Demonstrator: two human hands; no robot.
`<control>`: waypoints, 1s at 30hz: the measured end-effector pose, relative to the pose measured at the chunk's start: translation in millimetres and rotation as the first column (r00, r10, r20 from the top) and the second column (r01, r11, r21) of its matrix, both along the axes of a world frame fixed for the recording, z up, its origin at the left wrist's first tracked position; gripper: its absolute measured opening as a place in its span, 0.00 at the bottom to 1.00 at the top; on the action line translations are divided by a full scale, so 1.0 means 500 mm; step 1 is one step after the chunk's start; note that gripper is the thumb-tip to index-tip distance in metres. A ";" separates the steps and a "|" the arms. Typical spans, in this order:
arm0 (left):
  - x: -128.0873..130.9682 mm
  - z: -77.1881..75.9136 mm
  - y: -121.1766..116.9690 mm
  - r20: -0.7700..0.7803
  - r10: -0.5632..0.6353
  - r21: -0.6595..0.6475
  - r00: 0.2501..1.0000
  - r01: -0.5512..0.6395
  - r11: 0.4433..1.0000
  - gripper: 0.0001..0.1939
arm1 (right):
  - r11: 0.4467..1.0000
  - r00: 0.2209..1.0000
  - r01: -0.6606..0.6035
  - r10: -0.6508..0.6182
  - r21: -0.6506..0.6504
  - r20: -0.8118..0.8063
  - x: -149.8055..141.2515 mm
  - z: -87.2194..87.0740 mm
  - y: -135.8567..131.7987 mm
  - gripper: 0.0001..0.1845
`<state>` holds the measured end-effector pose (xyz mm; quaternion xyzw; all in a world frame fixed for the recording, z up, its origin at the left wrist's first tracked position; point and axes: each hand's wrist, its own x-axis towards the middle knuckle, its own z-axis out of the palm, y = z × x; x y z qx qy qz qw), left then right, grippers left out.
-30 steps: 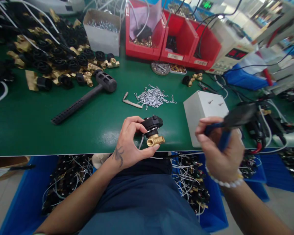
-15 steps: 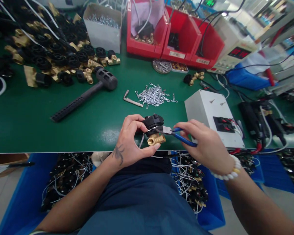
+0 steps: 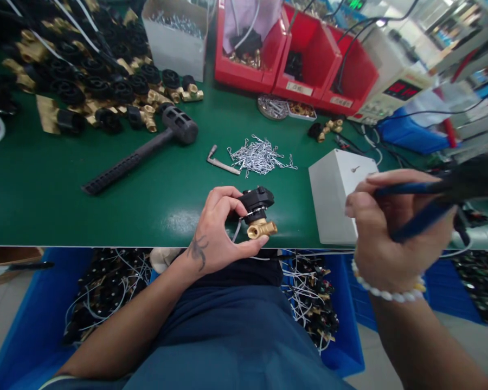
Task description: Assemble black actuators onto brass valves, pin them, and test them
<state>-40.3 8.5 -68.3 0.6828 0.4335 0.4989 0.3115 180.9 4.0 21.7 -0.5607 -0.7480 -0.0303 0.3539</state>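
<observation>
Near the front edge of the green bench, my left hand grips a brass valve with a black actuator head between thumb and fingers. The brass body points down, and a grey cable and a thin metal pin show beside the fingers. My right hand is closed on blue-handled pliers, raised to the right in front of a grey box. The pliers' jaws are dark and blurred, well apart from the valve. A pile of metal clip pins lies just beyond the valve, with a small bent metal tool at its left.
A black mallet lies on the left, before many brass valves. Red bins and a box of pins stand behind. The grey switch box is on the right; blue crates sit below the bench edge.
My right hand has moved right and up with the pliers, whose jaws have come away from the valve's neck. My left hand still holds the valve in about the same place.
</observation>
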 end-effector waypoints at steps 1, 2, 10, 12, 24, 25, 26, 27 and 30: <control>0.000 0.000 0.000 -0.002 0.000 0.000 1.000 0.000 1.000 0.20 | 1.000 1.000 -0.002 0.002 -0.012 0.019 -0.002 -0.003 0.000 0.14; 0.000 0.001 0.000 -0.002 0.001 0.000 1.000 -0.001 1.000 0.20 | 0.996 0.995 -0.041 0.048 -0.083 0.086 -0.003 -0.005 0.002 0.15; -0.001 0.001 0.001 -0.006 0.003 0.003 1.000 -0.003 1.000 0.20 | 0.999 0.998 -0.006 0.004 0.032 0.059 -0.009 0.012 0.005 0.07; -0.001 0.001 0.001 -0.010 0.006 0.009 1.000 -0.006 1.000 0.21 | 0.998 0.990 -0.056 0.056 -0.007 0.126 -0.009 0.005 0.006 0.09; 0.000 0.000 0.002 -0.021 0.011 0.015 1.000 -0.011 1.000 0.21 | 0.961 0.935 -0.151 0.216 -0.233 0.282 -0.011 0.004 0.014 0.08; 0.000 0.000 0.001 -0.018 0.013 0.014 1.000 -0.013 1.000 0.21 | 0.928 0.892 -0.178 0.293 -0.328 0.344 -0.010 0.002 0.015 0.09; 0.000 -0.001 0.001 -0.013 0.015 0.013 1.000 -0.015 1.000 0.21 | 0.916 0.876 -0.180 0.316 -0.359 0.366 -0.008 0.003 0.016 0.09; 0.000 -0.001 0.001 -0.007 0.015 0.013 1.000 -0.015 1.000 0.21 | 0.932 0.896 -0.153 0.271 -0.328 0.351 -0.007 0.005 0.017 0.08; 0.001 -0.001 0.001 -0.001 0.009 0.011 1.000 -0.009 1.000 0.21 | 0.998 0.990 -0.023 0.031 -0.058 0.137 -0.003 0.011 0.017 0.07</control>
